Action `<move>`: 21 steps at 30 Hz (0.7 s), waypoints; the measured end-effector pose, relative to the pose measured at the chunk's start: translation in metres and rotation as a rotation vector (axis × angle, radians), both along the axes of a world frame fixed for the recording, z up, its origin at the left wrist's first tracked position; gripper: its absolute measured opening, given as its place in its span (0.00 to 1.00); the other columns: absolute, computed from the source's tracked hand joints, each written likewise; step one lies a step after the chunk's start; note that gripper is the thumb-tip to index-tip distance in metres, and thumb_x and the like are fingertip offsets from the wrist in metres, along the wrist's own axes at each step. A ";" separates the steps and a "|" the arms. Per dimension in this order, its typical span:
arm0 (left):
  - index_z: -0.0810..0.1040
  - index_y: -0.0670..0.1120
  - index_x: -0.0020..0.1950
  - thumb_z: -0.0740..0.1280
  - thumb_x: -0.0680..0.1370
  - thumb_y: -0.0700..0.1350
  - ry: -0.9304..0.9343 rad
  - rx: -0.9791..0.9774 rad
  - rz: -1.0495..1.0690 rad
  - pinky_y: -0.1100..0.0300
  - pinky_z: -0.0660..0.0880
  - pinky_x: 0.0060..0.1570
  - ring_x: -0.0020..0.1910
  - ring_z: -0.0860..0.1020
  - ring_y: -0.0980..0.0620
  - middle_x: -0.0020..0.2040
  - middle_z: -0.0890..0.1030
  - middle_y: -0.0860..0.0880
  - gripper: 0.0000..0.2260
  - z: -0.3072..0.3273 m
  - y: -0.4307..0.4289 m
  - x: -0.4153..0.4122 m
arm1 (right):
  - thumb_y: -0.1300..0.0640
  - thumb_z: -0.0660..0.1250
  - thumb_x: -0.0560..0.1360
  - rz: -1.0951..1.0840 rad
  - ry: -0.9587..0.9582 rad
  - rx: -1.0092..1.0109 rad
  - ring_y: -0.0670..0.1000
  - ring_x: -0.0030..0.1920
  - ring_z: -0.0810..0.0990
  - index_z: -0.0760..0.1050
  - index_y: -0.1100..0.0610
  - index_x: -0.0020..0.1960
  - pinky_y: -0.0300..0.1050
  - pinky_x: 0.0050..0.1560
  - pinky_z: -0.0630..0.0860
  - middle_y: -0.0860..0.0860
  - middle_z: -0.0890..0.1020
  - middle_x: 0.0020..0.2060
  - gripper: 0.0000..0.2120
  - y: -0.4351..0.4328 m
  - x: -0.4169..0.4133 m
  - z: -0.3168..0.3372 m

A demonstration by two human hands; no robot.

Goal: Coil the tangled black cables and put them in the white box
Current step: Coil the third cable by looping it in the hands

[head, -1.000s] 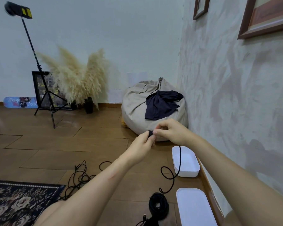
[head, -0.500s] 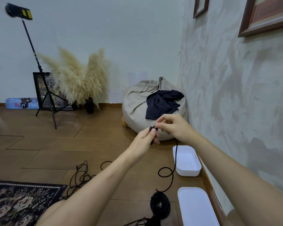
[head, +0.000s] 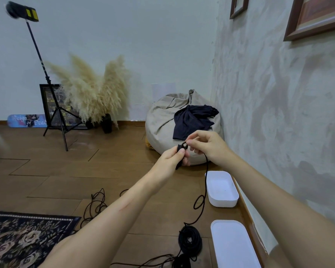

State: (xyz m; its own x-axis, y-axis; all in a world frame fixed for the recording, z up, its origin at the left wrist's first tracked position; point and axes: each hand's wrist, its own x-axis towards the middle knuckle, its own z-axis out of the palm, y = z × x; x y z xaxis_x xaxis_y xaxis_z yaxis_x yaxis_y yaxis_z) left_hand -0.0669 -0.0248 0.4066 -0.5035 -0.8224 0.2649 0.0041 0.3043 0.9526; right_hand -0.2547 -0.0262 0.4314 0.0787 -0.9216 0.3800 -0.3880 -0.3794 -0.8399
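Black cable (head: 205,192) thin, kinked; end looped between both hands (head: 190,151).

The board (head: 27,120) against the far wall reads "Reign of Dead".

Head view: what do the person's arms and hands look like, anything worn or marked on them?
The left forearm and right forearm are bare as far as the frame shows: no sleeves. The left hand and right hand have no gloves, rings or watch in view. A thin slanted streak marks the left forearm.
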 end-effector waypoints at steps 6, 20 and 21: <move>0.77 0.44 0.50 0.60 0.81 0.50 0.107 0.009 -0.043 0.56 0.74 0.55 0.44 0.77 0.54 0.39 0.76 0.53 0.12 0.007 -0.002 0.002 | 0.61 0.63 0.84 0.032 -0.093 0.033 0.52 0.42 0.80 0.80 0.62 0.57 0.47 0.47 0.78 0.56 0.82 0.40 0.08 -0.003 0.011 -0.006; 0.74 0.46 0.47 0.57 0.87 0.43 0.336 0.131 0.267 0.68 0.72 0.35 0.45 0.77 0.51 0.40 0.74 0.49 0.11 0.009 -0.029 -0.001 | 0.60 0.56 0.85 0.094 0.173 0.249 0.49 0.30 0.74 0.73 0.50 0.43 0.45 0.34 0.72 0.52 0.78 0.32 0.15 -0.004 0.061 -0.037; 0.75 0.47 0.47 0.58 0.87 0.44 0.302 0.112 0.311 0.65 0.73 0.39 0.46 0.78 0.51 0.40 0.76 0.50 0.11 0.006 -0.031 -0.002 | 0.62 0.56 0.84 0.092 0.197 0.253 0.49 0.30 0.72 0.73 0.53 0.43 0.45 0.34 0.70 0.51 0.76 0.31 0.13 -0.004 0.063 -0.034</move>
State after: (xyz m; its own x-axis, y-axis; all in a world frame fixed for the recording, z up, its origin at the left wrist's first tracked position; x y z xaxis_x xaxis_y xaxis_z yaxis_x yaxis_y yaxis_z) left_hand -0.0685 -0.0557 0.4123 -0.1409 -0.9544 0.2632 0.2119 0.2306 0.9497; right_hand -0.1916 -0.0302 0.3979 0.2148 -0.9705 0.1091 -0.5263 -0.2092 -0.8241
